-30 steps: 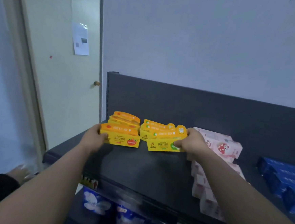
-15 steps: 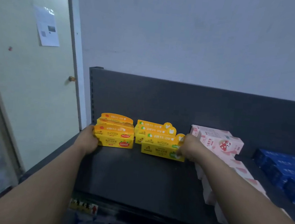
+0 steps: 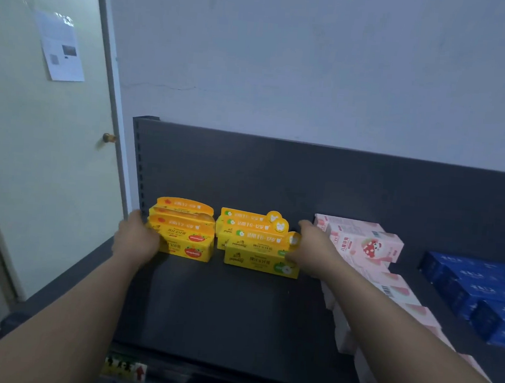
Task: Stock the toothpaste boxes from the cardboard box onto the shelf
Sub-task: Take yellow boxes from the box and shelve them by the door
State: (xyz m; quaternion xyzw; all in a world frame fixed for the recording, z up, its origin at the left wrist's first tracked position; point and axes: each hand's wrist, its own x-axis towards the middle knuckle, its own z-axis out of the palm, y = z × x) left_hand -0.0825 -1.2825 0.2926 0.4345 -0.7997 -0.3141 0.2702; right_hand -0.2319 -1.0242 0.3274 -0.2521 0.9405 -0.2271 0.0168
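Two rows of yellow toothpaste boxes stand on the dark shelf point(image 3: 221, 306) near its back panel. The left row, orange-topped strawberry boxes point(image 3: 188, 242), has its left end held by my left hand point(image 3: 135, 238), fingers wrapped round it. At the right end of the green-apple boxes point(image 3: 255, 253), my right hand point(image 3: 313, 252) grips them, thumb at the front box and fingers reaching behind. Both rows rest on the shelf with a narrow gap between them. The cardboard box is out of view.
Pink toothpaste boxes point(image 3: 368, 245) are stacked just right of my right hand and run forward along the shelf. Blue boxes point(image 3: 479, 287) lie at the far right. A door point(image 3: 36, 159) with a knob stands left of the shelf's upright back panel point(image 3: 306, 180).
Both hands have carried the yellow boxes back and down onto the shelf near the back panel. The view has moved closer and swung to the right.
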